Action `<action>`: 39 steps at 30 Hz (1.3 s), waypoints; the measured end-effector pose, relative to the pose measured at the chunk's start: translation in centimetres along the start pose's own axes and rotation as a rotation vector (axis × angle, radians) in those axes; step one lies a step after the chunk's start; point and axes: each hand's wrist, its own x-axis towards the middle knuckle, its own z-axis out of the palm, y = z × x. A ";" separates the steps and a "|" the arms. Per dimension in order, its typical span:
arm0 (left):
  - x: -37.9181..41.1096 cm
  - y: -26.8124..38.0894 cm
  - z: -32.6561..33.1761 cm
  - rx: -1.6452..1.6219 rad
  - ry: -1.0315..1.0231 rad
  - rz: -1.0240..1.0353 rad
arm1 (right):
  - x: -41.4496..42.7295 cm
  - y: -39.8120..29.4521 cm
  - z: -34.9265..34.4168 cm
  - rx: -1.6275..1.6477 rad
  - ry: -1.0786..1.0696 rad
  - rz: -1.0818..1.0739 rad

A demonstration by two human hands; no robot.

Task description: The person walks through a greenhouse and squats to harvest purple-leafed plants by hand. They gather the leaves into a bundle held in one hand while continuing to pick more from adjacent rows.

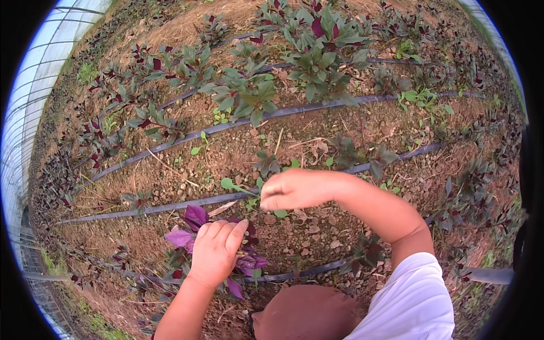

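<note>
My left hand [216, 250] is closed around a bunch of purple-leaved cuttings [183, 236], whose leaves stick out on both sides of the fist. Ahead and to its right, my right hand [280, 191] hangs low over the soil beside a small green weed [231, 185] and a black drip line [208, 199]. Its fingers are bent and blurred, and their tips are partly hidden, so whether they pinch anything is unclear. A small dark-leaved plant [267, 163] grows just beyond the right hand.
Larger plants with green and purple leaves [250, 95] stand ahead, between further drip lines [289, 111]. More low plants [367, 250] grow at the right. My brown-clothed knee [306, 312] is at the bottom. A ribbed plastic greenhouse wall [38, 76] curves along the left.
</note>
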 end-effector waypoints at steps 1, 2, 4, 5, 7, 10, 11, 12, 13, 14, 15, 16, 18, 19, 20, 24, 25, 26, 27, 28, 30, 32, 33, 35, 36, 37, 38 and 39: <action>-0.3 -0.3 -0.3 0.019 0.031 -0.027 | 0.0 1.6 -2.5 -0.120 0.459 0.092; -1.0 -0.8 -0.2 0.028 0.071 -0.059 | -0.1 3.6 -5.5 -0.213 0.847 0.221; -2.0 -0.6 -1.1 0.025 0.137 -0.092 | -1.7 10.2 -11.4 -0.269 1.409 0.257; -2.6 -0.5 -1.4 0.020 0.157 -0.125 | -2.4 12.7 -13.3 -0.331 1.489 0.300; -4.0 -0.5 -1.9 0.028 0.126 -0.150 | -3.0 16.4 -15.6 -0.319 1.477 0.575; -5.9 -0.3 -2.3 0.033 0.086 -0.181 | -1.9 19.0 -17.8 -0.322 1.226 1.092; -6.1 -0.2 -2.4 0.030 0.077 -0.183 | -1.8 19.8 -18.0 -0.298 1.272 1.069; -6.2 0.0 -2.6 0.036 0.072 -0.190 | -1.5 19.6 -18.0 -0.273 1.314 1.045; -6.3 0.1 -2.7 0.034 0.065 -0.197 | -1.3 19.5 -18.0 -0.247 1.357 1.021; -6.4 0.2 -2.7 0.032 0.057 -0.203 | -1.0 20.5 -18.4 -0.144 1.415 1.042; -6.5 0.2 -2.8 0.033 0.051 -0.209 | -0.7 20.8 -18.3 -0.060 1.472 0.990; -6.9 0.0 -2.6 0.063 0.059 -0.209 | -0.5 21.1 -18.1 0.024 1.528 0.937; -6.8 -0.1 -2.6 0.069 0.048 -0.206 | -0.4 21.5 -17.9 0.070 1.570 0.875; -6.8 -0.1 -2.6 0.070 0.041 -0.205 | -0.4 21.4 -17.9 0.031 1.560 0.868; -6.7 -0.1 -2.6 0.069 0.034 -0.205 | -0.5 21.5 -17.9 -0.008 1.549 0.860; -6.4 0.0 -2.4 0.059 0.024 -0.189 | -1.0 22.8 -18.5 0.613 1.538 0.644; -6.4 0.0 -2.3 0.064 0.017 -0.191 | -0.8 22.2 -18.0 0.780 1.549 0.551; -6.4 0.0 -2.3 0.066 0.009 -0.192 | -0.6 21.7 -17.6 0.947 1.551 0.453; -6.3 0.1 -2.2 0.064 0.002 -0.185 | -0.9 21.7 -17.5 1.032 1.511 0.386; -6.2 0.1 -2.2 0.062 -0.005 -0.180 | -1.2 21.8 -17.4 1.116 1.467 0.317; -6.0 0.1 -2.1 0.058 -0.014 -0.162 | -1.9 22.6 -18.0 1.080 1.320 0.280; -5.8 0.1 -2.0 0.045 -0.018 -0.146 | -2.5 25.0 -19.7 0.919 1.484 0.329; -5.8 0.1 -2.0 0.053 -0.020 -0.152 | -2.0 24.9 -20.0 0.843 1.552 0.343; -5.7 0.1 -2.1 0.061 -0.020 -0.159 | -1.4 24.7 -19.7 0.191 1.680 0.634; -5.8 0.2 -2.1 0.059 -0.025 -0.160 | -1.3 23.3 -19.3 0.152 1.686 0.583; -5.9 0.2 -2.1 0.057 -0.029 -0.160 | -1.3 22.5 -19.0 0.113 1.691 0.531; -5.9 0.2 -2.1 0.059 -0.030 -0.159 | -1.0 23.7 -19.9 0.041 1.625 0.568; -6.0 0.1 -1.9 0.060 -0.030 -0.158 | -0.8 23.3 -20.3 -0.065 1.568 0.622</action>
